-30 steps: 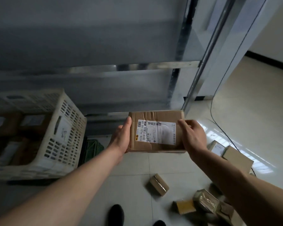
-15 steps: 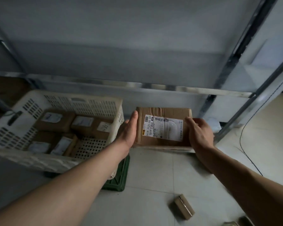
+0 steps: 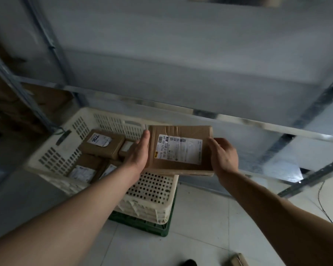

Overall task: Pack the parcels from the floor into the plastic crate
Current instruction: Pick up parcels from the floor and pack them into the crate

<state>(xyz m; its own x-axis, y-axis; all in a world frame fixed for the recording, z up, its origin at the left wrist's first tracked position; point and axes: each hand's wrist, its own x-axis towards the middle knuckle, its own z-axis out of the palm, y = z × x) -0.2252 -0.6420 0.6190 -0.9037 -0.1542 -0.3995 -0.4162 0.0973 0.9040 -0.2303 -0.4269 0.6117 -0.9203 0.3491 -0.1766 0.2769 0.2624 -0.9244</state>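
I carry a flat brown cardboard parcel (image 3: 181,150) with a white shipping label between both hands. It hangs over the right end of the white perforated plastic crate (image 3: 150,189). My left hand (image 3: 137,152) presses flat against the parcel's left side with straight fingers. My right hand (image 3: 223,156) grips its right edge with curled fingers. Several labelled brown parcels (image 3: 102,144) lie inside the crate on the left half.
The white crate sits on a green crate (image 3: 142,225) on the tiled floor. A metal shelf rail (image 3: 258,125) runs just behind it. One small parcel (image 3: 238,261) lies at the bottom right, and a black cable (image 3: 321,198) trails at the right.
My view and both hands have swung left, bringing the parcel from beside the crate to above its right end. The loose parcels on the floor have mostly left the view.
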